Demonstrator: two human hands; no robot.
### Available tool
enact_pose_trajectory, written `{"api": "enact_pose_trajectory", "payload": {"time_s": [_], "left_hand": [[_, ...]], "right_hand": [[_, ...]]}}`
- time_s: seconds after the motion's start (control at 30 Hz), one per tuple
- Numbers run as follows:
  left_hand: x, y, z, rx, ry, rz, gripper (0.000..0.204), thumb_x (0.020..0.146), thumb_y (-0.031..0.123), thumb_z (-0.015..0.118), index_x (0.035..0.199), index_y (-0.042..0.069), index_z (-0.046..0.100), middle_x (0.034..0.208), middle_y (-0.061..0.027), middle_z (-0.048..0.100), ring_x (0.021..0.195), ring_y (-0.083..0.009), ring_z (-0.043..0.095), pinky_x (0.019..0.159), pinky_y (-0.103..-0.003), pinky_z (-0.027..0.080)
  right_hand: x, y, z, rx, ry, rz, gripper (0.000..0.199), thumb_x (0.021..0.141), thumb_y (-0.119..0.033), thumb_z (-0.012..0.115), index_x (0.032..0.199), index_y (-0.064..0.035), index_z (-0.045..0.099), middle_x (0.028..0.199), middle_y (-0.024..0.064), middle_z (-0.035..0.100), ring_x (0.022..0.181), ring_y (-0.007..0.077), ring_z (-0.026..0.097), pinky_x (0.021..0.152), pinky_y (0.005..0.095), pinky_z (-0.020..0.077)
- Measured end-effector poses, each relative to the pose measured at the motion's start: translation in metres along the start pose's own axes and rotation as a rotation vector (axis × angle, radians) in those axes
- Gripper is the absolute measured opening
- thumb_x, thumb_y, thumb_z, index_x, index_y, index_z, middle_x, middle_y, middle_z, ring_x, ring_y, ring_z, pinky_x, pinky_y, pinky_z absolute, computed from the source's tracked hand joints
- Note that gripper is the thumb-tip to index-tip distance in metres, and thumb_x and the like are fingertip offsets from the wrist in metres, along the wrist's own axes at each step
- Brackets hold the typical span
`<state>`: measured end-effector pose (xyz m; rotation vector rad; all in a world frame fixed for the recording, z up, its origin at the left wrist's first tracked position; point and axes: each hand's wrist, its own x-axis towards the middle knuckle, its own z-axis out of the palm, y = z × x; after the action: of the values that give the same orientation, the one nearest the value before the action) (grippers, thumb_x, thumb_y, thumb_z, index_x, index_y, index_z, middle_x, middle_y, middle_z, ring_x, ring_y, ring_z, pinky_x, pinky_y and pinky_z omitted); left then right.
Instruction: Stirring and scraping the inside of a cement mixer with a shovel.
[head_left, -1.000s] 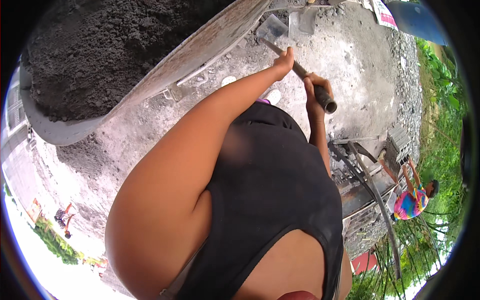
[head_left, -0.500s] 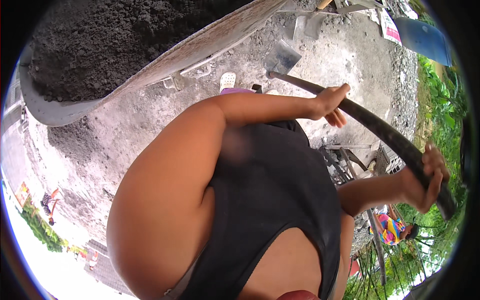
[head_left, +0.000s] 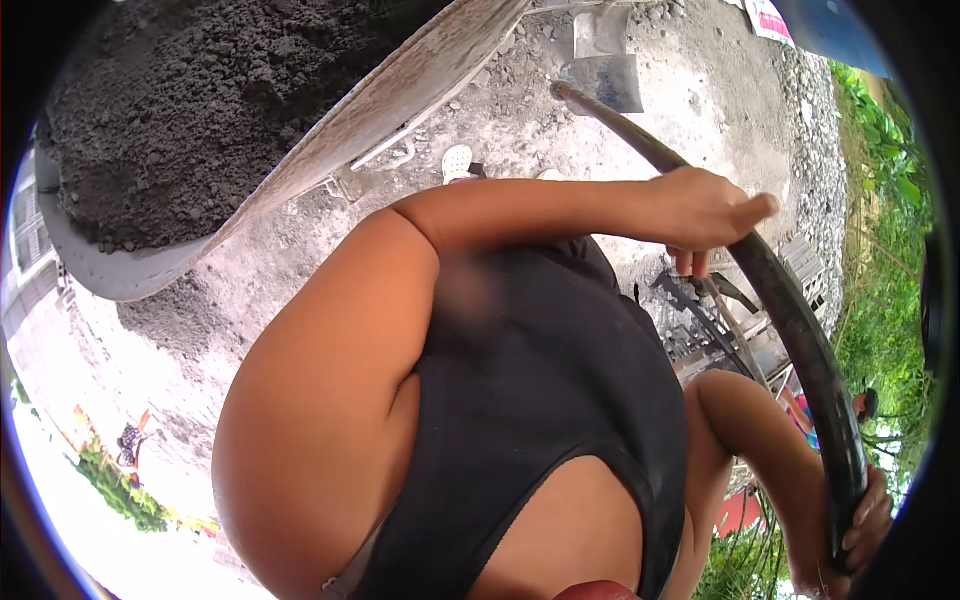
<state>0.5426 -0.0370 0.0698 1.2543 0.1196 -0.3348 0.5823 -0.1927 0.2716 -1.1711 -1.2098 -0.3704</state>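
Shovel (head_left: 795, 315), long-handled, extends diagonally from the lower right of the view to the upper centre; the dark handle appears bowed. Right hand (head_left: 868, 518): fingers wrapped round the handle close to its butt end. Left hand (head_left: 712, 212): closed round the shaft nearer the blade, fingers curled beneath, thumb projecting past the handle. A black tank top (head_left: 540, 370) covers the operator's torso between the arms.

Beyond the torso, a white perforated clog (head_left: 457, 162) stands on the grey ground (head_left: 690, 60). The shovel's blade (head_left: 605, 82), grey and square-cornered, is positioned at the ground, to the right of the trough's outer edge; contact with the ground cannot be confirmed. A second grey plate (head_left: 600, 33) lies just beside the blade's far edge.

The trough (head_left: 400, 95) occupies the upper left corner of the ground area. Dark granular mix (head_left: 200, 110) lies within its rim.

Toward the right edge of the ground: hollow concrete blocks (head_left: 803, 262), a gravel strip (head_left: 815, 150) and a co-worker (head_left: 803, 412) partly hidden by the handle. At the upper right: a blue drum (head_left: 850, 35) and a white-and-pink printed sheet (head_left: 768, 20), lettering too small to read. Green foliage (head_left: 890, 185) borders the gravel.
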Motion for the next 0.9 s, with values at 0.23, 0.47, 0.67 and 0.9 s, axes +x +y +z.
{"api": "enact_pose_trajectory", "payload": {"time_s": [0.23, 0.47, 0.67, 0.9], "left_hand": [[0.025, -0.159, -0.093, -0.085, 0.677, -0.085, 0.069, 0.089, 0.055, 0.015, 0.122, 0.006, 0.051, 0.095, -0.0199, 0.063, 0.061, -0.0196, 0.065, 0.054, -0.027, 0.050], [0.025, -0.247, -0.131, 0.091, 0.598, 0.011, 0.079, 0.082, 0.065, 0.025, 0.140, 0.012, 0.019, 0.139, -0.0197, 0.030, 0.117, -0.0363, 0.045, 0.084, -0.042, 0.048], [0.049, -0.235, -0.116, -0.715, 0.685, -0.266, 0.080, 0.079, 0.066, 0.026, 0.141, 0.016, 0.014, 0.144, -0.0229, 0.012, 0.095, -0.0475, 0.056, 0.077, -0.043, 0.051], [0.065, -0.207, -0.094, -0.821, 0.321, -0.256, 0.076, 0.079, 0.063, 0.022, 0.139, 0.016, 0.024, 0.129, -0.0301, 0.038, 0.087, -0.0393, 0.061, 0.072, -0.041, 0.052]], "right_hand": [[-0.167, 0.159, 0.101, -0.119, 0.170, 0.323, 0.006, 0.086, -0.002, 0.051, 0.086, -0.0017, 0.046, 0.065, 0.0092, 0.056, 0.065, 0.0214, 0.062, 0.070, 0.0437, 0.0554], [-0.272, 0.219, 0.137, 0.040, -0.463, 0.841, 0.013, 0.077, -0.009, 0.071, 0.080, -0.0028, 0.060, 0.081, 0.0057, 0.063, 0.074, 0.0100, 0.056, 0.071, 0.0252, 0.0460], [-0.238, 0.224, 0.120, -0.003, -0.471, 0.814, 0.011, 0.077, -0.008, 0.071, 0.079, -0.0012, 0.063, 0.075, 0.0053, 0.063, 0.068, 0.0093, 0.055, 0.065, 0.0237, 0.0453], [-0.100, 0.173, 0.064, -0.057, -0.207, 0.398, 0.006, 0.072, -0.003, 0.062, 0.071, 0.0022, 0.059, 0.069, 0.0141, 0.061, 0.064, 0.0208, 0.061, 0.065, 0.0299, 0.0507]]}}
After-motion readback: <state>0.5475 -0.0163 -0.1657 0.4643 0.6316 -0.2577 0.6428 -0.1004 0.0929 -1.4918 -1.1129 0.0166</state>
